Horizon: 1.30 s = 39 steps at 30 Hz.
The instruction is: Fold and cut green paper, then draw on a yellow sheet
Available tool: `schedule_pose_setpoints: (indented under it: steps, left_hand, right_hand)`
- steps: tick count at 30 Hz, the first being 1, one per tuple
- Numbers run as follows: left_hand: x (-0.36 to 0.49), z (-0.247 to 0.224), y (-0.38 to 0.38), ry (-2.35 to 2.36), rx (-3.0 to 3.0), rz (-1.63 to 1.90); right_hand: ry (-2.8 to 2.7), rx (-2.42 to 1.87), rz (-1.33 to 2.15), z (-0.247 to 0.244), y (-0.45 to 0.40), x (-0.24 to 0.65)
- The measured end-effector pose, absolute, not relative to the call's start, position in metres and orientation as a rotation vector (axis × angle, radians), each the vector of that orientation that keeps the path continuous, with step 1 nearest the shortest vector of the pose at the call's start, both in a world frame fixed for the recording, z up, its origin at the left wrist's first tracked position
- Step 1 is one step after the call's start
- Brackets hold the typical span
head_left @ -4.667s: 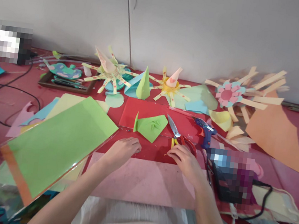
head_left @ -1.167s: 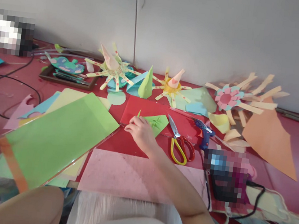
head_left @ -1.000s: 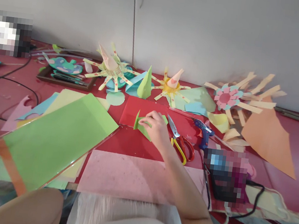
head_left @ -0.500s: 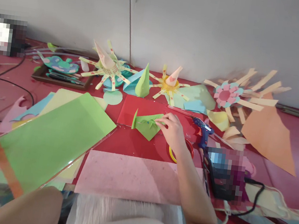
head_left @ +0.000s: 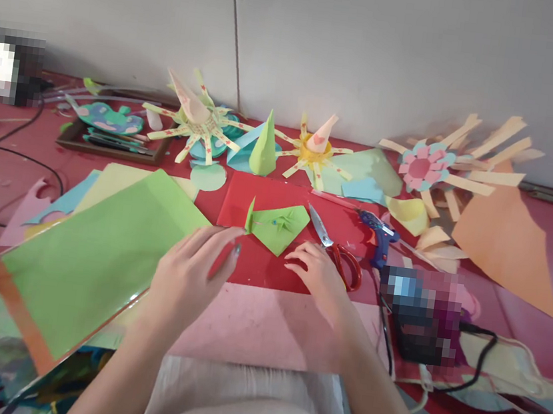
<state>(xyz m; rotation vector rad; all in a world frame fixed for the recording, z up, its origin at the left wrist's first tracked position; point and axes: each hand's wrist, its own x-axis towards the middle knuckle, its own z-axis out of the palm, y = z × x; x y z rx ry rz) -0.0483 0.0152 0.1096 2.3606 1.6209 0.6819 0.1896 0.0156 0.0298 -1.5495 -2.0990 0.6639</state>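
Note:
A bright green folded piece of paper (head_left: 280,238) lies on the red sheet, creased in the middle, with a narrow flap standing up at its left end. My left hand (head_left: 187,277) hovers just to its lower left, thumb apart from the fingers and nothing between them. I cannot tell whether its fingertips touch the flap. Below the paper's right side is my right hand (head_left: 321,276), empty, with its fingers loosely curved and apart. Scissors with red handles (head_left: 348,259) lie right beside it, blades pointing up and left.
A blue glue gun (head_left: 381,236) and a black device (head_left: 413,324) with cables lie at the right. Large green sheets (head_left: 108,260) cover the left. Paper cones with strips, a green paper cone (head_left: 264,148) and a tool tray (head_left: 112,148) stand along the wall.
My right hand has let go of the green paper and drawn back toward me. My left hand has come into view from below. The scissors' blades, hidden before, now show.

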Motion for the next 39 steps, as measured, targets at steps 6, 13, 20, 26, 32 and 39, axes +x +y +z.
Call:
schedule_pose_setpoints:
  steps: [6, 13, 20, 26, 32, 39]
  left_hand:
    - [-0.061, 0.067, 0.04, 1.658, 2.412, 0.103]
    - [-0.079, 0.054, 0.05, 1.919, 2.344, 0.147]
    - [-0.082, 0.052, 0.059, 2.018, 2.264, 0.228]
    - [-0.08, 0.047, 0.063, 2.096, 2.205, 0.336]
    - [-0.081, 0.048, 0.062, 2.156, 2.099, 0.434]
    - [-0.087, 0.045, 0.065, 2.021, 2.021, 0.379]
  right_hand:
    - [-2.022, -1.52, 0.653, 0.025, 0.011, 0.188]
    - [-2.028, -1.478, 0.602, 0.018, 0.012, 0.189]
    - [-2.03, -1.496, 0.599, 0.02, 0.013, 0.189]
    - [-2.024, -1.489, 0.605, 0.021, 0.013, 0.189]
    - [-2.018, -1.492, 0.618, 0.02, 0.014, 0.189]
    - [-2.004, -1.482, 0.622, 0.018, 0.014, 0.189]
